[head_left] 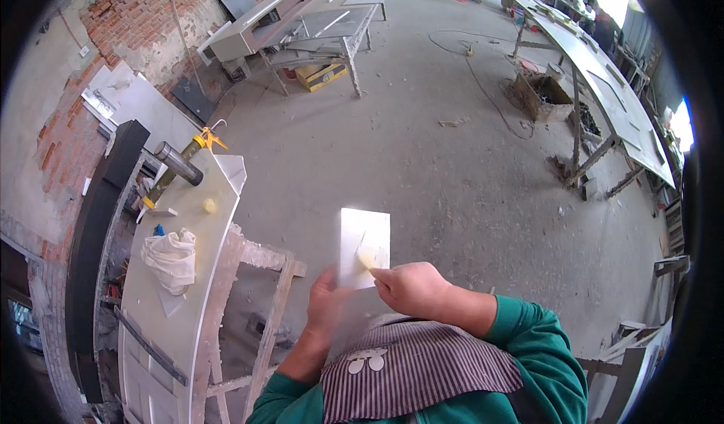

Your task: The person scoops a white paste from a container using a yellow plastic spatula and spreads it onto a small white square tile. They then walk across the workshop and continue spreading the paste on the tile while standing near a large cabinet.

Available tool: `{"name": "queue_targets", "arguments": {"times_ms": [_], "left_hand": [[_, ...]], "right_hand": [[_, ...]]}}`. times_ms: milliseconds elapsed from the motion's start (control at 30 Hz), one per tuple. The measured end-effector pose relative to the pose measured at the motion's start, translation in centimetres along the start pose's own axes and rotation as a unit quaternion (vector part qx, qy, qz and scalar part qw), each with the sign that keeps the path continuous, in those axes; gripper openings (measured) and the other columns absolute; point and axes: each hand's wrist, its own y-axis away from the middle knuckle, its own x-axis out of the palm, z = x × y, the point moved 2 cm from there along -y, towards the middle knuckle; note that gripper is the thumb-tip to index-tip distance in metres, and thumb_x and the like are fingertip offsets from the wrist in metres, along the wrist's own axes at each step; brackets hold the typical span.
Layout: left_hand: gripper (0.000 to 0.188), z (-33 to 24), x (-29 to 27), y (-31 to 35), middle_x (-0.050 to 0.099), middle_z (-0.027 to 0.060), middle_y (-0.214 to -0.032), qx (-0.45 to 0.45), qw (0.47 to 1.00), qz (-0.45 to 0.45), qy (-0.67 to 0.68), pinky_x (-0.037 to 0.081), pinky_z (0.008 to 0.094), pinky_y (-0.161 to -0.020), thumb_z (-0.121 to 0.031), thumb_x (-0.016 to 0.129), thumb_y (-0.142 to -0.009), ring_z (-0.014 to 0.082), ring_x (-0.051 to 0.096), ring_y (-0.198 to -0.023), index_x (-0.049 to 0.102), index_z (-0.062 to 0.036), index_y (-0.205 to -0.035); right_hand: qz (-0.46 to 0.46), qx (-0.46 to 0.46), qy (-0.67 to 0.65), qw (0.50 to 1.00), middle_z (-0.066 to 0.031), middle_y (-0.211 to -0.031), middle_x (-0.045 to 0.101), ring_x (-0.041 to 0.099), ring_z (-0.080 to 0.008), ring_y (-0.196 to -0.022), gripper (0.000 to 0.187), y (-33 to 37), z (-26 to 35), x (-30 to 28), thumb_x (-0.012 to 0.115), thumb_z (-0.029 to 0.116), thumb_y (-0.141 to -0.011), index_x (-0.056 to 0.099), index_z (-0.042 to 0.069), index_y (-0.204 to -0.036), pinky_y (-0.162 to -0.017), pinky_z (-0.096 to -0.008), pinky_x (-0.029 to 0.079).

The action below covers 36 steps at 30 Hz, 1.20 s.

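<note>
In front of my striped apron, my left hand (326, 302) grips the lower left edge of a small white rectangular board (353, 231). That hand is slightly blurred, and its fingers behind the board are hidden. My right hand (415, 288) is closed on a small yellowish tool (367, 260) whose tip lies over the board's face. The tool's exact kind is too small to make out. A thin dark line shows on the board just above its tip.
To the left, a worktable (200, 235) bears a crumpled white cloth (170, 262), a metal flask (179, 164) and a yellow caulking gun (210, 139). A long bench (603, 84) runs along the right. A rough box (543, 96) and a cable (483, 84) lie on the floor.
</note>
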Motion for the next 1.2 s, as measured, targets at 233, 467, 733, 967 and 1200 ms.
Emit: {"name": "queue_targets", "arguments": {"times_ms": [233, 467, 733, 967, 1200], "left_hand": [[0.063, 0.4, -0.1, 0.1, 0.06, 0.0163, -0.13, -0.041, 0.998, -0.015, -0.036, 0.057, 0.0467, -0.09, 0.013, 0.045, -0.077, 0.031, 0.062, -0.114, 0.048, 0.002, -0.138], [0.061, 0.2, 0.1, 0.1, 0.058, 0.0186, -0.13, 0.0, 0.995, -0.016, 0.102, 0.056, 0.05, -0.094, 0.005, 0.046, -0.078, 0.0342, 0.061, -0.117, 0.048, -0.0014, -0.139], [0.061, 0.9, 0.8, 0.4, 0.059, 0.0151, -0.131, 0.014, 0.999, -0.006, 0.032, 0.055, 0.0496, -0.096, 0.002, 0.052, -0.077, 0.0323, 0.06, -0.118, 0.05, -0.003, -0.138], [0.055, 1.2, 0.3, 0.6, 0.064, 0.013, -0.121, -0.029, 0.998, 0.059, 0.004, 0.055, 0.0462, -0.092, 0.0, 0.058, -0.077, 0.0286, 0.063, -0.109, 0.055, -0.0001, -0.132], [0.065, 0.6, -0.4, -0.6, 0.066, 0.0154, -0.117, -0.107, 0.991, 0.079, -0.022, 0.06, 0.0496, -0.082, -0.005, 0.059, -0.072, 0.0312, 0.067, -0.102, 0.052, 0.0025, -0.136]], "right_hand": [[-0.002, 0.049, 0.045, 0.998, -0.0158, -0.077, 0.069, 0.067, -0.0329, -0.068, 0.03, -0.1, 0.0, 2.0, 0.053, 0.022, -0.095, 0.068, 0.007, -0.116, -0.063, -0.0435, 0.055], [-0.18, 0.165, -0.454, 0.857, -0.0073, -0.073, 0.061, 0.055, -0.0162, -0.056, 0.034, 2.8, -4.7, 3.7, 0.045, 0.022, -0.102, 0.061, -0.001, -0.123, -0.051, -0.0306, 0.044], [-0.113, 0.19, -0.798, 0.56, 0.0027, -0.07, 0.045, 0.032, -0.006, -0.054, 0.029, 3.5, -5.3, 8.1, 0.041, 0.022, -0.104, 0.056, 0.001, -0.117, -0.046, -0.0222, 0.026], [-0.122, 0.248, -0.699, 0.659, 0.0019, -0.072, 0.047, 0.035, -0.0068, -0.055, 0.037, 4.0, -6.7, 4.1, 0.04, 0.02, -0.104, 0.055, 0.001, -0.132, -0.048, -0.0217, 0.031], [0.007, 0.199, -0.344, 0.918, -0.0049, -0.096, 0.067, 0.05, -0.0113, -0.068, 0.031, 2.9, -8.2, -3.6, 0.046, 0.021, -0.104, 0.068, 0.012, -0.125, -0.062, -0.023, 0.045]]}}
